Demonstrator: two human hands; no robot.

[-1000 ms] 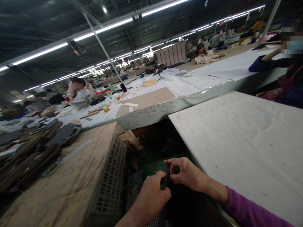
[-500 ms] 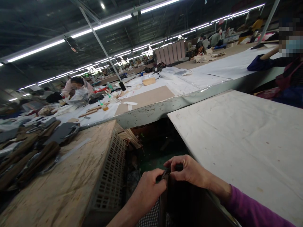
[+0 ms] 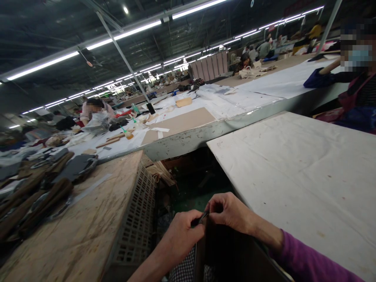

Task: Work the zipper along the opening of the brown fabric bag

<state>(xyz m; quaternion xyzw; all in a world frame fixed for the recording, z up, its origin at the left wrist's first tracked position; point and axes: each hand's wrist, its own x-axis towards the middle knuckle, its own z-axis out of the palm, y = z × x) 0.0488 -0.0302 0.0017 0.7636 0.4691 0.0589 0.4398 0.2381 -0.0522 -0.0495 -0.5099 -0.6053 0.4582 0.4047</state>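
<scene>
A dark brown bag-like piece (image 3: 223, 250) hangs below my hands, close to my body; its exact kind is too dark to make out. At its top edge, my left hand (image 3: 183, 231) is closed, with thumb and fingers pinching a narrow dark strip of the rim. My right hand (image 3: 230, 213) pinches the same edge just to the right, fingertips almost touching the left ones. Black-and-white checked cloth (image 3: 183, 268) shows below my left wrist. The lower part of the dark piece falls outside the picture.
A worn wooden board (image 3: 96, 211) on a perforated plastic crate (image 3: 136, 211) stands left, with dark brown pieces (image 3: 44, 199) piled on it. To the right is a white-covered table (image 3: 293, 168). A long workbench (image 3: 182, 143) crosses ahead; a co-worker (image 3: 358, 86) sits far right.
My right hand has moved slightly left along the rim, and its fingers have drawn closer together beside my left fingertips. My left hand keeps its pinch.
</scene>
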